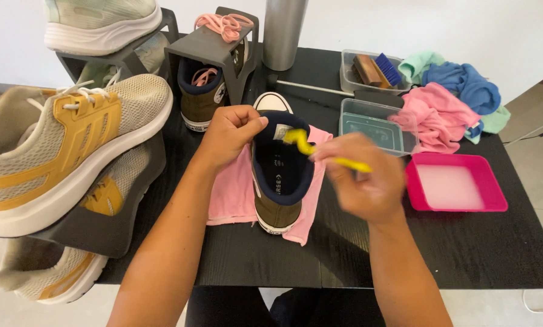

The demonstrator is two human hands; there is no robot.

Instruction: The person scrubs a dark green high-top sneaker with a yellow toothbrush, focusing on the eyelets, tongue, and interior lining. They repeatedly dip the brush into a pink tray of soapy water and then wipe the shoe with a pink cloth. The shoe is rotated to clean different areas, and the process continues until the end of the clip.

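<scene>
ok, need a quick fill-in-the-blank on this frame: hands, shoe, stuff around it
1. The left hand holds the olive high-top shoe, which lies on a ____ cloth.
2. The right hand holds a small ____ brush.
3. The pink tray of whitish liquid sits to the shoe's ____.

Missing words: pink; yellow; right

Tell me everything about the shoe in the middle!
The olive-brown shoe is a canvas-looking high-top with a navy lining, white rubber sole and white toe cap. It has no laces and stands upright on a pink cloth. The left hand grips its collar; the right hand pokes a blurry yellow brush inside.
</scene>
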